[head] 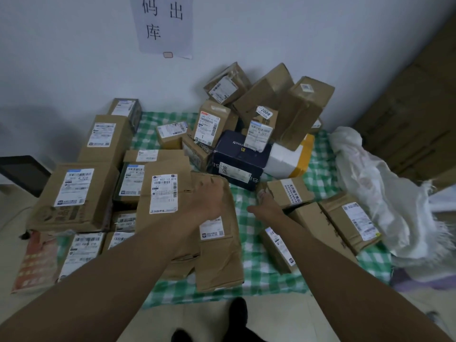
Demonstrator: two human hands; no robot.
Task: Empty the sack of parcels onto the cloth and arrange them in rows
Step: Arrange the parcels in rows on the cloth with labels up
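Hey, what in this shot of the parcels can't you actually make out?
- Head view, right hand: fingers hidden behind a brown box, so its grip is unclear.
- Parcel labels: print too small and blurred.
- Sack: crumpled folds hide whether anything remains inside.
- Wall sign: top cut off by the frame edge.

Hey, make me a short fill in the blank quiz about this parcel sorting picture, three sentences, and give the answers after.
1. The parcels lie on a cloth checked in white and ____.
2. The left hand rests on a crumpled ____ parcel.
3. The empty white sack lies at the cloth's ____ edge, beyond the right hand.

Answers: green; brown; right
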